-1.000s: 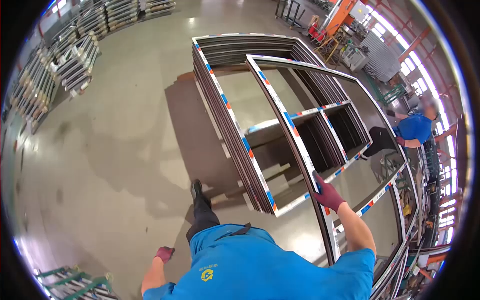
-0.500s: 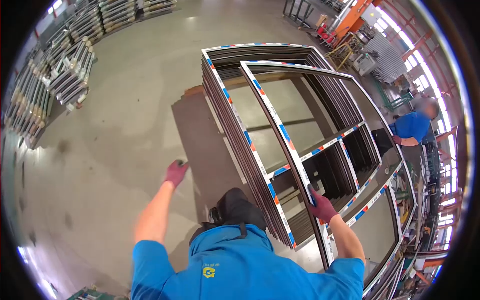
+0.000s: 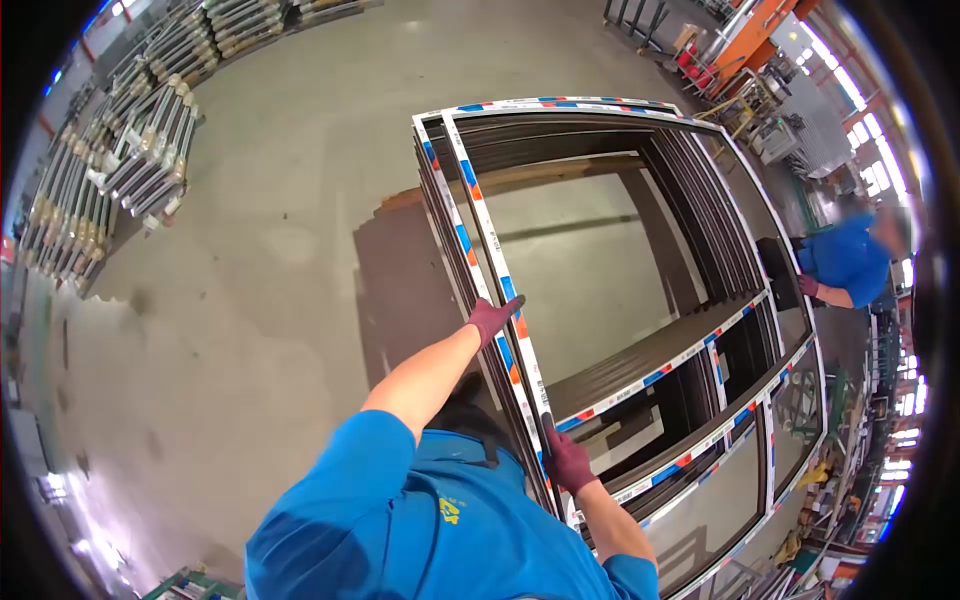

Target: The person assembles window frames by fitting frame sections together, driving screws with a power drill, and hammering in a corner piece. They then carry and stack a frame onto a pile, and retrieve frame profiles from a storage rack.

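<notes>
A large window frame (image 3: pixel 530 364) with white edges and blue and red tape lies over a stack of similar dark frames (image 3: pixel 433 185). My left hand (image 3: pixel 493 318), in a dark red glove, is closed on the frame's near side bar. Farther down the same bar, my right hand (image 3: pixel 568 462) grips it, also gloved. At the frame's far side a co-worker in a blue shirt (image 3: pixel 848 258) has a gloved hand by the edge. The upper frame lies almost in line with the stack, slightly to its right at the near side.
Racks of stacked metal profiles (image 3: pixel 150 150) stand at the upper left. An orange column (image 3: pixel 752 40), a red item and machinery are at the upper right. More frames and loose bars lie at the lower right. A green metal structure (image 3: pixel 190 585) shows at the bottom left.
My left hand has come from beside my body onto the frame's bar. The held frame has shifted left over the stack, with my right hand still on it.
</notes>
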Demonstrator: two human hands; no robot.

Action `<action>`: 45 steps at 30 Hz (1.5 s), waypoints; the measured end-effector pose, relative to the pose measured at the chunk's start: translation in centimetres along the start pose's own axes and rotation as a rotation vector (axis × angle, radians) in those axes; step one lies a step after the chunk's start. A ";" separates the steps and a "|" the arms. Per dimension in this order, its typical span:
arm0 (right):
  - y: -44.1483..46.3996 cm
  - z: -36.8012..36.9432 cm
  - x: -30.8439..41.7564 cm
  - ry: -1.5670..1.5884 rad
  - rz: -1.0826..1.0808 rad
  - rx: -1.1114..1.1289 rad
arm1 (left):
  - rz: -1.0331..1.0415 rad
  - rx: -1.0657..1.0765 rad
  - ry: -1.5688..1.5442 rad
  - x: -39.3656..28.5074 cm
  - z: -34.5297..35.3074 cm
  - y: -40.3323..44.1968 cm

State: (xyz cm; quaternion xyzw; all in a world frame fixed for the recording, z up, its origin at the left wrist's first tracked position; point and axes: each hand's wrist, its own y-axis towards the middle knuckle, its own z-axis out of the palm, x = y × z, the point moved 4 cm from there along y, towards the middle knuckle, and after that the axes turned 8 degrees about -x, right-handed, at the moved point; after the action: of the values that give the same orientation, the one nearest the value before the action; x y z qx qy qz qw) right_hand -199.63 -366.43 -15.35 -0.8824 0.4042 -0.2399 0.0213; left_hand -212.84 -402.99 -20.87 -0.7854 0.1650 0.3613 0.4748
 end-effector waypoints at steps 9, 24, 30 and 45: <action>9.6 2.1 -2.0 0.016 0.118 0.151 | -0.055 -0.185 0.053 -3.4 0.8 19.6; 20.3 6.0 -6.1 -0.020 0.212 0.214 | -0.311 -0.135 0.068 2.3 3.7 33.9; 19.3 6.3 -7.6 0.081 0.187 0.099 | -0.229 0.280 0.018 0.6 2.9 32.0; 18.8 6.0 -5.9 0.047 0.433 -0.005 | -0.534 0.366 -0.156 1.5 2.3 36.3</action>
State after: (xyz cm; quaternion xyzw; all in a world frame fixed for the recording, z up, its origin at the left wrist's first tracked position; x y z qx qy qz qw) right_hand -213.48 -375.71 -27.42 -0.7691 0.5853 -0.2493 0.0606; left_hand -234.64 -418.78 -45.33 -0.6726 -0.0215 0.2474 0.6971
